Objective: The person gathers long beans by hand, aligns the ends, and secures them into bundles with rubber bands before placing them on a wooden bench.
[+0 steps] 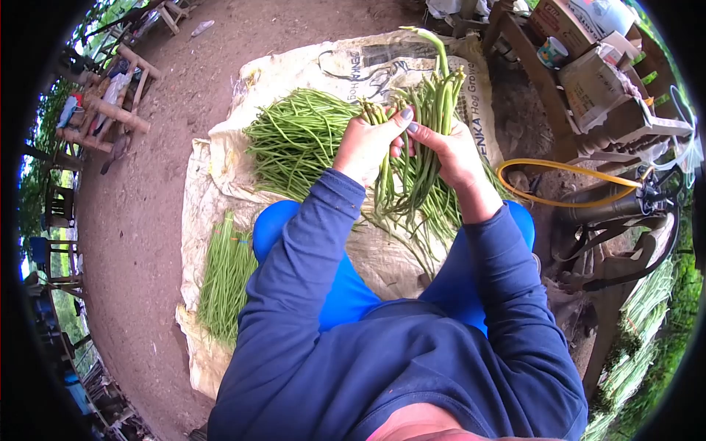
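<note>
The left hand (362,151) is being kept closed around a small cluster of slender green pods (373,114), whose ends are being pinched between thumb and fingers. By the right hand (457,160), a fuller bunch of long, thick green pods (443,106) is being grasped, with the thumb being pressed across it. The two thumb tips are being brought close together; whether they are touching cannot be told.

For sound handling, pressure is best being spread along the thumb pad, so that no pod is being creased or snapped. The ends are best being kept level, since one pale, curved pod (440,53) is being left projecting well above the others. The lower lengths are best being supported, as they are being left to hang and splay.

Beside the left hand, a broad heap of thin green beans (298,140) is being supported by an off-white woven sack with dark lettering (257,73). Farther toward the lower left, a narrower bundle of green beans (220,283) is being held apart from the heap by bare sacking. Beyond, brown earth (125,220) is being exposed.
</note>
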A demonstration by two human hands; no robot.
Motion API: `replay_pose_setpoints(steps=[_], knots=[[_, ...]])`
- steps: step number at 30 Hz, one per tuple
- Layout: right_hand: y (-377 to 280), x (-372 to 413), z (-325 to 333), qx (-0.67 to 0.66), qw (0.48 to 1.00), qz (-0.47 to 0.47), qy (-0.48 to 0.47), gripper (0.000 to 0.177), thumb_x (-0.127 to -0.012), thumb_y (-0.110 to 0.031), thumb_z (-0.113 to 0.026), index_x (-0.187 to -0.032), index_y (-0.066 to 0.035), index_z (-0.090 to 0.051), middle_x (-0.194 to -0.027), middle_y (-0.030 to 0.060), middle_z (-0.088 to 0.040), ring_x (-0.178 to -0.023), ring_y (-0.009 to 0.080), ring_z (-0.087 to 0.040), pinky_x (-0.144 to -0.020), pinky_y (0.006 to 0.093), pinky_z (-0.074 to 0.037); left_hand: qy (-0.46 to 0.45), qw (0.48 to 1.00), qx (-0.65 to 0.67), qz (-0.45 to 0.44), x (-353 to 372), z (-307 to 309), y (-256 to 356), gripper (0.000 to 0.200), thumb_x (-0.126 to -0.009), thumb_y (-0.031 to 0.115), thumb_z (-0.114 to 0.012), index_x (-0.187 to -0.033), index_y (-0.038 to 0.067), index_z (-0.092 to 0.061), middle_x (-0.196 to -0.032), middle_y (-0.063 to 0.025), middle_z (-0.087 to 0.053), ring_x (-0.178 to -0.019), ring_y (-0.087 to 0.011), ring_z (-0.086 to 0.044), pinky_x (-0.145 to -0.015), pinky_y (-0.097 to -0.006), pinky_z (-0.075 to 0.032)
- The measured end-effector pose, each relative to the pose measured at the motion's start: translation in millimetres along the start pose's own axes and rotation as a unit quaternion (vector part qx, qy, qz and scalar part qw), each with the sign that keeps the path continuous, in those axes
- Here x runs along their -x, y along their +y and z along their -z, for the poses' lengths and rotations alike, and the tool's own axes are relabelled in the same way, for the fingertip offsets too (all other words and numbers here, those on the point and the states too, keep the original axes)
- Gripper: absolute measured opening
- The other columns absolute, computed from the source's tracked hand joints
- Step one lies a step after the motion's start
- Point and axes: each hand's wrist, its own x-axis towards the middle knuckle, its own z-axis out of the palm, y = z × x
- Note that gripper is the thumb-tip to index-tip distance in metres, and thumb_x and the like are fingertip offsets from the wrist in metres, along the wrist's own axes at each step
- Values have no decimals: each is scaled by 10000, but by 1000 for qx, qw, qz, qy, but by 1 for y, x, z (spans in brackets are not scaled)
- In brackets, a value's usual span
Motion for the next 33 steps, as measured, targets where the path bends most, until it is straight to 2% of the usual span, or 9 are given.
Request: replay_pose_setpoints(steps=[4, 7, 12, 17, 20, 23, 25, 27, 33], knots=[[0, -5, 1, 3, 1000, 6, 21, 177, -840, -172, -732, -933, -34, -672, -778, 22, -654, -682, 94, -590, -618, 237, -457, 39, 994, 2, -100, -4, 1, -3, 234, -942, 252, -616, -1011, 35, -668, -802, -20, -618, -669, -119, -533, -641, -277, -475], [0, -6, 11, 24, 1000, 2, 11, 186, -829, -187, -745, -921, -42, -674, -757, 19, -653, -666, 93, -590, -612, 239, -453, 7, 985, 154, -71, -6, 6, -4, 280, -921, 333, -641, -896, 56, -674, -662, 21, -553, -620, -121, -545, -632, -289, -476], [3, -1, 2, 45, 996, 29, -69, 246, -845, -149, -732, -1035, -15, -653, -784, 10, -650, -659, 82, -584, -613, 231, -458, -17, 998, 36, 58, 8, -6, 20, 299, -872, 273, -718, -1043, 32, -675, -759, 21, -574, -579, -69, -419, -583, -242, -419], [-4, 1, -3, -16, 998, -13, -56, 351, -853, -129, -717, -1158, 2, -605, -843, 8, -641, -653, 85, -585, -616, 213, -476, -21, 998, 62, 20, -5, 2, 3, 382, -891, 290, -689, -1134, -4, -661, -783, 10, -592, -577, -76, -399, -551, -238, -389], [-8, 1, -4, -109, 993, 1, -50, 295, -888, -126, -667, -1132, 26, -603, -939, 50, -640, -754, 109, -611, -614, 218, -498, -40, 994, 101, -20, -6, -1, 0, 203, -872, 184, -712, -995, 24, -682, -774, -21, -655, -521, -63, -464, -466, -217, -376], [-1, 0, -3, -110, 994, -7, -16, 281, -900, -169, -662, -1102, 21, -615, -920, 51, -646, -815, 123, -618, -671, 241, -504, -5, 999, 30, -44, 0, -6, -1, 453, -948, 378, -586, -1173, -11, -642, -1066, -97, -661, -908, -144, -577, -894, -295, -447], [3, -7, -1, -105, 994, 13, 22, 288, -902, -191, -662, -1098, 15, -617, -912, 52, -649, -825, 130, -621, -709, 253, -501, -3, 996, 18, -82, -4, -2, -4, 478, -956, 387, -565, -1209, -16, -613, -1230, -141, -615, -1048, -196, -594, -972, -354, -433], [4, -11, 6, -77, 993, 20, 82, 341, -913, -260, -655, -1129, -1, -608, -882, 53, -652, -808, 131, -616, -771, 278, -476, -31, 994, 93, -47, -4, 2, 2, 477, -959, 384, -556, -1211, -20, -586, -1183, -131, -630, -1044, -215, -601, -983, -361, -440], [-12, -3, 12, -93, 994, 35, 35, 348, -939, -317, -617, -1127, -25, -588, -743, 21, -573, -619, 97, -516, -582, 242, -430, 3, 977, 210, -29, -7, 23, 14, 441, -934, 411, -584, -1185, 49, -573, -763, -47, -572, -827, -237, -646, -771, -391, -540]])
